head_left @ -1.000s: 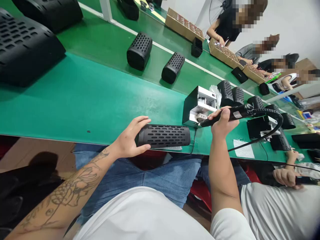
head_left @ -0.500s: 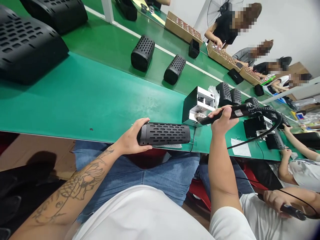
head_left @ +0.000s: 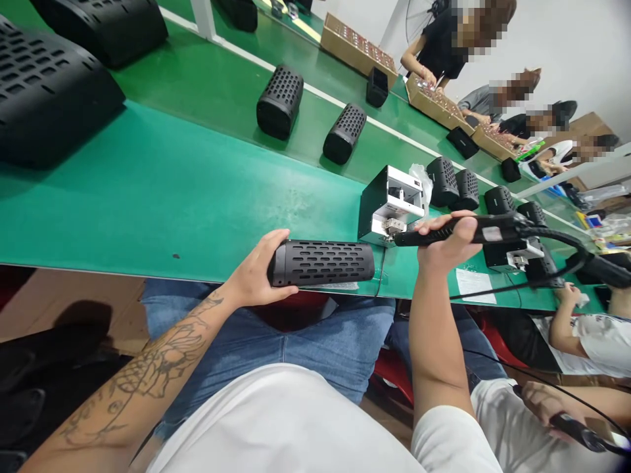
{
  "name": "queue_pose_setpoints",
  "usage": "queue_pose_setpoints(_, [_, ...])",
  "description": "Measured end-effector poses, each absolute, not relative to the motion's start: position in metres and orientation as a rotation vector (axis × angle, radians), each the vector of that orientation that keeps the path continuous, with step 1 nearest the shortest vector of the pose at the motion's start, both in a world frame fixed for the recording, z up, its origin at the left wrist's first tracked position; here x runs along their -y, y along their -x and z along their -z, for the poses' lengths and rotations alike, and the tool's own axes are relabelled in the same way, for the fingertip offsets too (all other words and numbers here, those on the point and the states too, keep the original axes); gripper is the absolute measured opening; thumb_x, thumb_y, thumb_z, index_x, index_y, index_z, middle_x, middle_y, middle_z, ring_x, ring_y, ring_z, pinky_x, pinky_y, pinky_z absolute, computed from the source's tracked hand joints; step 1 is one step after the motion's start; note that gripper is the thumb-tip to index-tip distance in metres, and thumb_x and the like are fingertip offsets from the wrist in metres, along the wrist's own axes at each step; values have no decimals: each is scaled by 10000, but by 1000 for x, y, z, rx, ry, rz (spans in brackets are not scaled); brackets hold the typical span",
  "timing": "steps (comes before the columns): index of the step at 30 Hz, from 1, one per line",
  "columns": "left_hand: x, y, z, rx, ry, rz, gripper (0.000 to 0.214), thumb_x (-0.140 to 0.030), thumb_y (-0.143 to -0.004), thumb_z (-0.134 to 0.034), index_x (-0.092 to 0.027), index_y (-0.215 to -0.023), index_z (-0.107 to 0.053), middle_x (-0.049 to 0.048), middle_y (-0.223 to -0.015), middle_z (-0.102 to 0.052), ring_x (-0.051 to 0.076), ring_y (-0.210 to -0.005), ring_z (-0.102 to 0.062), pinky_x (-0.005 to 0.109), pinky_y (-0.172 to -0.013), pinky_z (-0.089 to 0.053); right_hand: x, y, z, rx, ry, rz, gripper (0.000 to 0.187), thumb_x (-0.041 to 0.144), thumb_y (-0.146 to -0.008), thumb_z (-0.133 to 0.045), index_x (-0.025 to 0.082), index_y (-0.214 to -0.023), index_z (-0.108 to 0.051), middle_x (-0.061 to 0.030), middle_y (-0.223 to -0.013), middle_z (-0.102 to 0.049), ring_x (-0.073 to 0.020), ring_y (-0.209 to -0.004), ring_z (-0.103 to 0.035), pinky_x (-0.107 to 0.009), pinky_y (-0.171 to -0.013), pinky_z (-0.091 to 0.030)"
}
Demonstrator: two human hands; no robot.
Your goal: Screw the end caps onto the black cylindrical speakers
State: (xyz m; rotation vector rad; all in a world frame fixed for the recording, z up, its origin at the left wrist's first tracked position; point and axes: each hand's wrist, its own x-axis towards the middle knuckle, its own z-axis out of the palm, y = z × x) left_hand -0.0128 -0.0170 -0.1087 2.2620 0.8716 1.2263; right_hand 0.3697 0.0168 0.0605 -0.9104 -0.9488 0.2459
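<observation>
My left hand (head_left: 256, 272) grips the left end of a long black perforated cylinder (head_left: 323, 263) that lies sideways at the near edge of the green bench (head_left: 172, 190). My right hand (head_left: 444, 240) is closed round a black corded electric screwdriver (head_left: 463, 231). The tool lies nearly level, its tip pointing left at the front of a small black and white screw feeder box (head_left: 389, 205). The cable trails off to the right.
Two short perforated black cylinders (head_left: 279, 100) (head_left: 344, 132) stand on the belt beyond. Large black perforated housings (head_left: 49, 92) sit at far left. More black cylinders (head_left: 456, 187) cluster right of the box. Other people work at cardboard trays (head_left: 357, 46) farther down, and a neighbour's hand (head_left: 547, 401) holds a tool.
My right hand has levelled the screwdriver and shifted slightly right, its tip still at the feeder box. The left hand keeps its hold on the cylinder.
</observation>
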Motion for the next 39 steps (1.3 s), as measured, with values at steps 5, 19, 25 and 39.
queue_pose_setpoints(5, [50,-10,69,-912,-2392,-1660,836,-436,-972,-910,-268,-1722,-582,192,-1542,-737,441,-1477,-713,737,-1357,-494,40,-342,-86,1017,722,-488,451,768,-1021,-657,320,-981,-682,107,-607,-498,-138,-403,-504,-313,-472,-547])
queue_pose_setpoints(19, [93,-41,8,-607,-1777,-1238,145,-311,-1180,-759,-211,-1201,-862,99,-1056,-884,204,-917,-853,315,-834,-700,94,-273,-83,1128,404,-946,421,643,-1002,-656,301,-1141,-860,90,-615,-579,-115,-325,-414,-346,-369,-489])
queue_pose_setpoints(25, [105,-43,14,-616,-1543,-1283,268,-424,-1176,-774,-216,-1143,-940,139,-1052,-922,263,-944,-913,376,-843,-785,103,-261,-89,1153,455,-893,370,678,-1006,-678,360,-1097,-845,113,-562,-512,-111,-291,-327,-337,-322,-401])
queue_pose_setpoints(39, [104,-35,24,-843,-2236,-1595,101,-161,-1121,-806,-226,-1198,-804,64,-1026,-888,194,-930,-885,291,-907,-751,163,-270,-86,1253,669,-647,553,763,-796,-955,495,-1251,-789,86,-598,-528,-216,-406,-432,-472,-427,-491])
